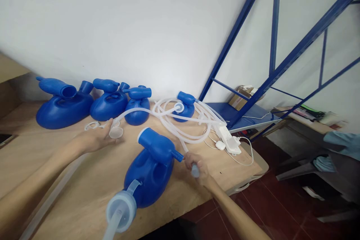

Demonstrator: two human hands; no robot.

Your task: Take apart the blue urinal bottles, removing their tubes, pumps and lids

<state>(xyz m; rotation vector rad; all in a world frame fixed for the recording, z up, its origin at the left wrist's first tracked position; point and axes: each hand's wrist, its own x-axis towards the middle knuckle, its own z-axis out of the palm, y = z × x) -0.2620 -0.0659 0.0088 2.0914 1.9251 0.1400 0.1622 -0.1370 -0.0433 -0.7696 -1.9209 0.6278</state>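
Note:
My left hand [98, 137] is closed at the left, its fingertips around a clear tube [137, 110] beside a round translucent cap [116, 132]. My right hand [197, 165] wraps round the end of another stretch of clear tube [195, 170], right of the nearest blue urinal bottle [149, 180]. That bottle lies between my hands, carrying a blue funnel piece [159, 144] whose narrow spout points at my right fist. Its near mouth wears a translucent screw cap [121, 210] with a tube running out of the frame.
Several more blue urinal bottles [64, 110] line the wall. Coiled clear tubing [194, 138] lies beside a white power strip [229, 140] with cables at the table's right. A blue metal rack [239, 26] stands behind, and a chair [337, 165] at the far right.

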